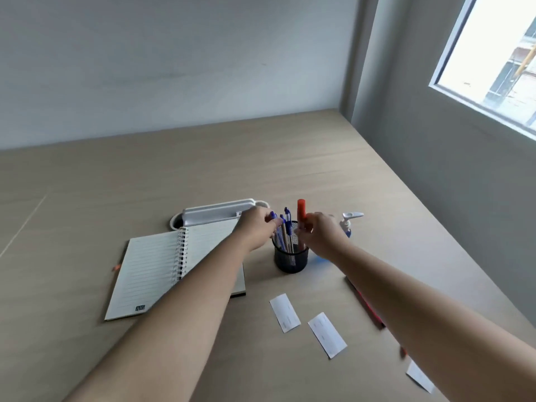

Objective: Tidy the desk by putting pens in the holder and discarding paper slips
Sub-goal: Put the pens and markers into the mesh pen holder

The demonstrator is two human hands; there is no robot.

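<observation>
A black mesh pen holder (pixel 291 260) stands mid-desk with several pens upright in it. My left hand (pixel 256 227) pinches a blue pen (pixel 273 216) at the holder's left rim. My right hand (pixel 320 235) grips a red marker (pixel 301 211) that stands upright in the holder. Two white paper slips (pixel 284 312) (pixel 327 334) lie on the desk in front of the holder. A third slip (pixel 420 377) shows partly under my right forearm. A red object (pixel 369 310) lies mostly hidden beneath that forearm.
An open spiral notebook (pixel 153 268) lies left of the holder, partly under my left arm. A white tray (pixel 216 213) sits behind it. A small pump bottle (pixel 349 223) stands right of the holder. A wall runs along the desk's right edge.
</observation>
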